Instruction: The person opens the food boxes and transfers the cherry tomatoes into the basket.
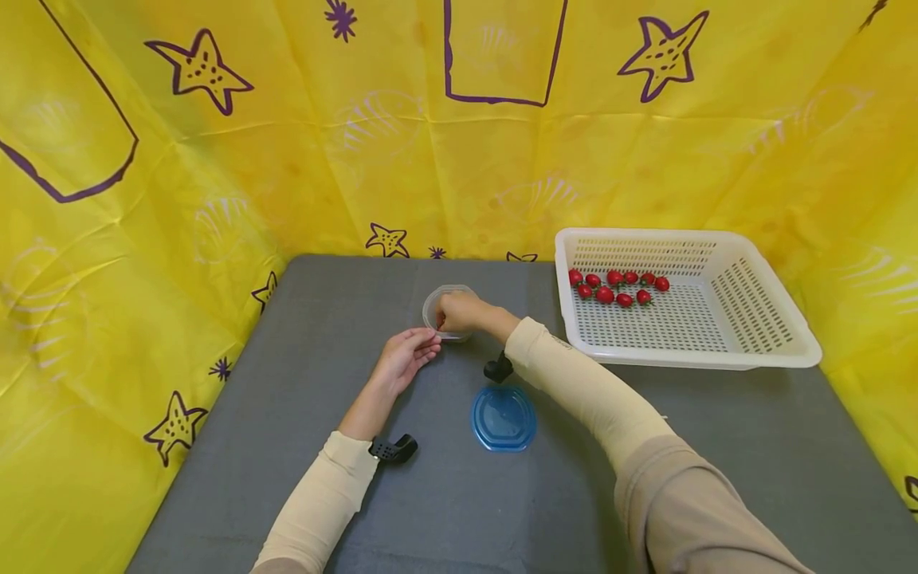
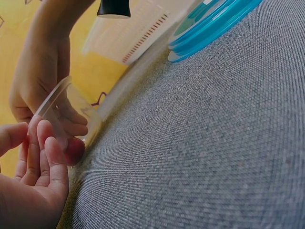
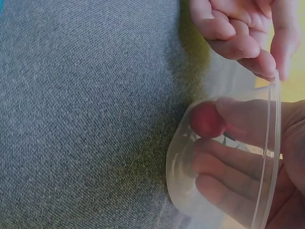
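Observation:
A clear plastic round container (image 3: 181, 167) stands on the grey table in front of me. My left hand (image 1: 406, 359) pinches its rim between thumb and fingertips on the near left side. My right hand (image 1: 462, 311) reaches down inside the container from the right. In the right wrist view, its thumb and fingers are around a red cherry tomato (image 3: 207, 119) low against the container's wall; a bit of green shows beside it. The left wrist view shows the same tomato (image 2: 74, 150) through the clear wall, below the right fingers. A blue lid (image 1: 504, 418) lies flat nearer to me.
A white slotted plastic basket (image 1: 782, 319) stands at the back right, with several cherry tomatoes (image 1: 605, 295) gathered at its left end. Yellow patterned cloth (image 1: 301, 159) hangs behind the grey table (image 1: 287, 335) and along its sides. My right forearm passes between lid and basket.

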Available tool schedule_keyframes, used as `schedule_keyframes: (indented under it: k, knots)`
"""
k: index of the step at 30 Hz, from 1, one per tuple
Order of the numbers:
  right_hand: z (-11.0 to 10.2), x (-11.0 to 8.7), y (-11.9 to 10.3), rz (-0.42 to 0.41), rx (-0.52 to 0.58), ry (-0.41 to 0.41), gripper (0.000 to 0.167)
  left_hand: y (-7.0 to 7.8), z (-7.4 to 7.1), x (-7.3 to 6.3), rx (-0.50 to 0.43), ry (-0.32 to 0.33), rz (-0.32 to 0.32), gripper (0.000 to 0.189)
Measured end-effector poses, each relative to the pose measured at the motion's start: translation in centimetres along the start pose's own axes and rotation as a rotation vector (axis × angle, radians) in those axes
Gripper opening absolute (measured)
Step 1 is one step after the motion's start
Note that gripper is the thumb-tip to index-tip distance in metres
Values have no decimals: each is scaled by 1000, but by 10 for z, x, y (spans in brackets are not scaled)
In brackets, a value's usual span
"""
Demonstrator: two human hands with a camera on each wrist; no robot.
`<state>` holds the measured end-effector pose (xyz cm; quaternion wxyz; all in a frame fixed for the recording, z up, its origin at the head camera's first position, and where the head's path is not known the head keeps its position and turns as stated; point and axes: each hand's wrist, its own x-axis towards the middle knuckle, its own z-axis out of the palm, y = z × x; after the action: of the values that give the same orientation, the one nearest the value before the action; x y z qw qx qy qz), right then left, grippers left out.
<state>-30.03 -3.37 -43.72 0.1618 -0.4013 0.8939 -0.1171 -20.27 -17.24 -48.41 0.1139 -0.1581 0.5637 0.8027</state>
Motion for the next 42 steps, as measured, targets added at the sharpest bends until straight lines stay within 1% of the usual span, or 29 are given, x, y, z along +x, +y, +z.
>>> schedule_keyframes:
  k: [8, 12, 15, 21, 22, 28, 29, 36, 42]
  knots:
    - [1, 0, -1, 32, 19, 18, 12, 2, 1, 0, -2, -3, 5, 11]
    - [2, 1, 0, 39, 28, 20, 9, 1, 0, 0, 0, -9, 3, 11]
    - [2, 1, 1, 47, 32, 15, 7, 0, 0, 0, 0, -12, 1, 12]
    - [2, 5, 2, 80, 54, -11, 10, 0, 1, 0, 3, -16, 11, 11]
    - [3, 6, 3, 70, 59, -3, 9, 0, 1, 0, 5, -15, 13, 11]
    - [3, 6, 4, 82, 91, 0, 8, 1, 2, 0, 3, -8, 9, 12]
    - [3, 5, 3, 96, 95, -8, 9, 1, 2, 0, 1, -8, 6, 13]
    - [-5, -2, -1, 64, 83, 7, 9, 1, 1, 0, -5, -5, -6, 15]
    - [-15, -10, -2, 47, 113, 13, 10, 2, 1, -1, -15, 6, -9, 13]
